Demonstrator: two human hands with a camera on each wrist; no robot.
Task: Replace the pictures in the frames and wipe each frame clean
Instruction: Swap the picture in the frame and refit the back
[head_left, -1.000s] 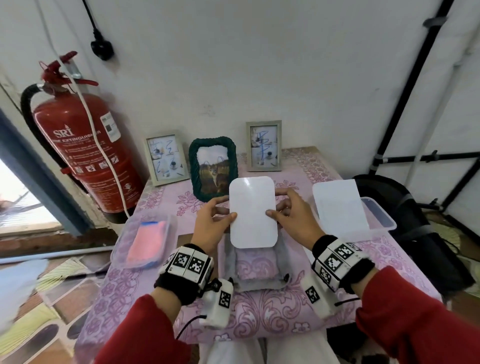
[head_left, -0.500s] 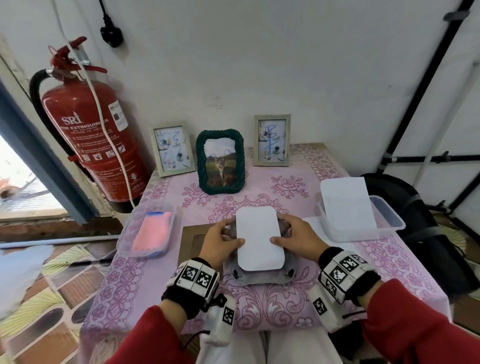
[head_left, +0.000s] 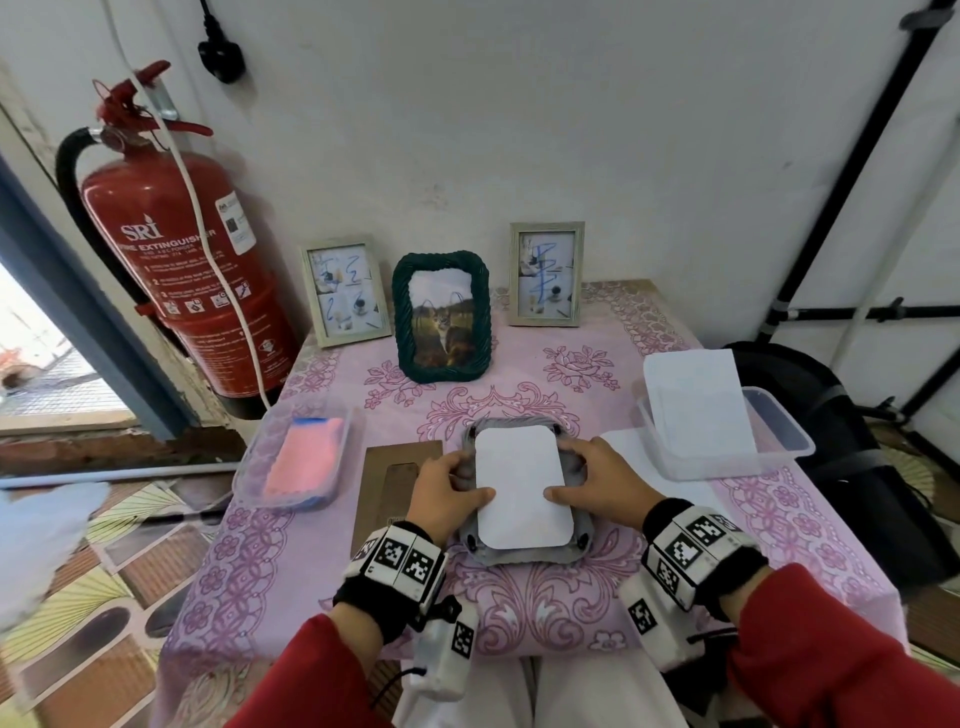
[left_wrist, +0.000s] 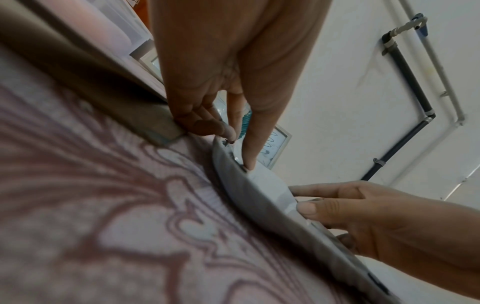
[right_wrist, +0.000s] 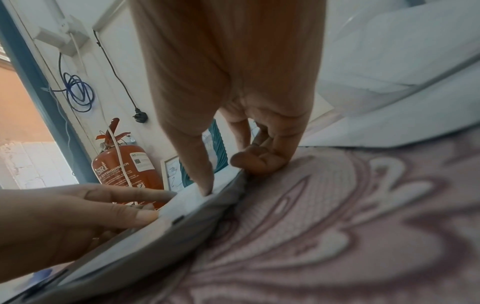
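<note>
Mostly hidden under a white card (head_left: 522, 488), the grey frame (head_left: 524, 555) lies face down on the surface (head_left: 571, 613), in front of the green frame (head_left: 442, 317); only its rim and dark corner clips show. The card is blank with rounded corners. Left hand (head_left: 447, 491) and right hand (head_left: 597, 480) flank the grey frame, each grip with thumb flat on the card and fingers curled over the frame's side edge.
</note>
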